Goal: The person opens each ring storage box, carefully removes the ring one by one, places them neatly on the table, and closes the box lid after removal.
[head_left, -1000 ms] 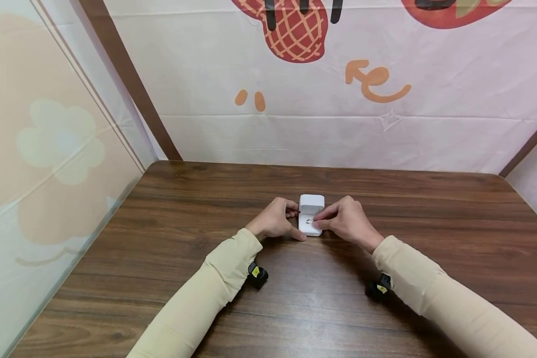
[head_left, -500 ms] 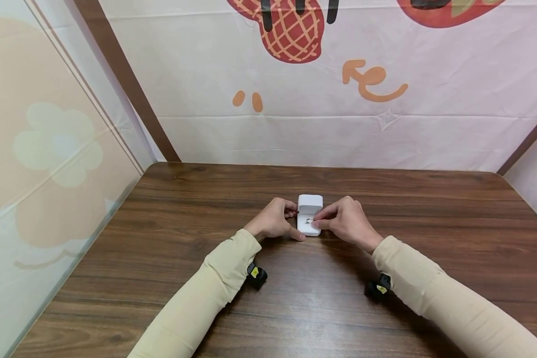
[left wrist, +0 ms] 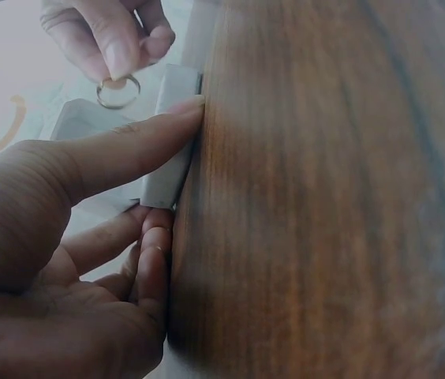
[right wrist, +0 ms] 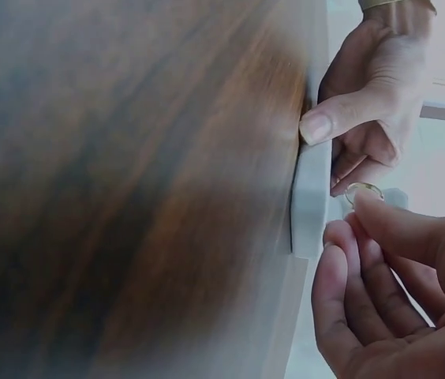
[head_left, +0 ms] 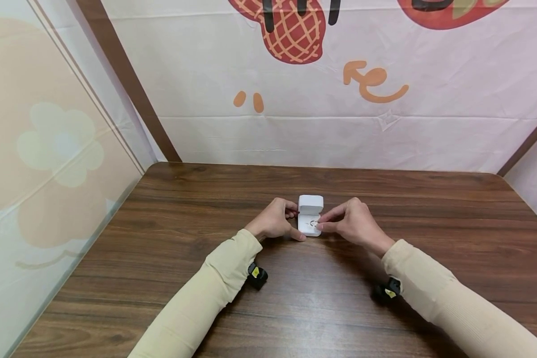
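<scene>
A small white ring box stands on the table with its lid raised. My left hand steadies it from the left, thumb along the front of the base and fingers around the back corner. Between thumb and index finger, my right hand pinches a thin, shiny ring. Both wrist views show this ring held just above the box's base, tipped toward the left hand. The right hand's other fingers are curled below. The box's inside is mostly hidden in the wrist views.
The brown wood-grain table extends around the box on all sides. A printed fabric backdrop rises behind its far edge, and another fabric panel runs along the left. A black wrist camera sits under the left sleeve.
My right hand has drawn slightly right, and the ring has moved with it, a little right within the box's outline. The left hand and box keep their place.
</scene>
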### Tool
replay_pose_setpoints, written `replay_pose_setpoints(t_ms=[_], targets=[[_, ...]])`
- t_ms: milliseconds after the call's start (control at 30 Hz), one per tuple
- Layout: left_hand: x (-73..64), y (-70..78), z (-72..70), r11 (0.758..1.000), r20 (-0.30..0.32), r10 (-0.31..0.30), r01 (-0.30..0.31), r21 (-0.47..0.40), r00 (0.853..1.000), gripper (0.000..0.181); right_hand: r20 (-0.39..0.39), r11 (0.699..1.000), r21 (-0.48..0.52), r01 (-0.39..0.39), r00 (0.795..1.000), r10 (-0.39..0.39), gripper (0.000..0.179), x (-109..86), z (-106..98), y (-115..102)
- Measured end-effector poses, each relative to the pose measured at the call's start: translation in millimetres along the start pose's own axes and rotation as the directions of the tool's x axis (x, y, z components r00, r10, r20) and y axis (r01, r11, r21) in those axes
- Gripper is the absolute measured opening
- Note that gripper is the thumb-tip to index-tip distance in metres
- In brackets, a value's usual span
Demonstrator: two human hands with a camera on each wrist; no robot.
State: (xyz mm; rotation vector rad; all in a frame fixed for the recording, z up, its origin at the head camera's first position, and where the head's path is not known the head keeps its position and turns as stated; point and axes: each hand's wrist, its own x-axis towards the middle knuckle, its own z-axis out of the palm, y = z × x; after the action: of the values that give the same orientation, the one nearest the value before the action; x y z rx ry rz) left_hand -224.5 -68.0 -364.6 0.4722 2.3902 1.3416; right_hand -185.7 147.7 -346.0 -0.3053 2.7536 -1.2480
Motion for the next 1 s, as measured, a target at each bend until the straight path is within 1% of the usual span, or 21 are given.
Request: replay_pose_setpoints(t_ms=[100, 300, 533, 667, 867, 1000], targets=[[-0.3, 0.2, 0.3, 1.0, -0.001, -0.005, 0.005, -0.001, 1.0, 0.061, 0.021, 1.0, 0.008, 0.004, 1.0, -0.004, 0.007, -4.4, -1.5, 0.1], [-0.3, 0.2, 1.3, 1.0, -0.01, -0.01, 0.01, -0.01, 1.0, 0.062, 0.088, 0.998, 0.006, 0.067, 0.994, -0.067, 0.005, -14.6, -2.3, 1.4], [-0.1, 0.7, 1.5, 1.0, -0.012, -0.018, 0.017, -0.007, 1.0, 0.063, 0.192, 0.99, 0.02, 0.136, 0.972, -0.138, 0.006, -23.2, 1.9, 1.9], [-0.4, 1.1, 0.6, 1.0, -0.012, -0.024, 0.024, 0.001, 1.0, 0.064, 0.238, 0.988, 0.021, 0.151, 0.959, -0.152, 0.006, -24.9, 5.5, 0.6], [-0.8, 1.8, -0.2, 1.0, -0.004, -0.019, 0.019, 0.011, 1.0, 0.063, 0.264, 0.985, -0.008, 0.173, 0.95, -0.165, 0.005, -24.6, 8.1, -1.4], [-0.3, 0.8, 0.4, 1.0, 0.0, -0.018, 0.018, 0.014, 1.0, 0.062, 0.268, 0.983, -0.03, 0.183, 0.949, -0.168, 0.006, -23.7, 9.2, -2.7]])
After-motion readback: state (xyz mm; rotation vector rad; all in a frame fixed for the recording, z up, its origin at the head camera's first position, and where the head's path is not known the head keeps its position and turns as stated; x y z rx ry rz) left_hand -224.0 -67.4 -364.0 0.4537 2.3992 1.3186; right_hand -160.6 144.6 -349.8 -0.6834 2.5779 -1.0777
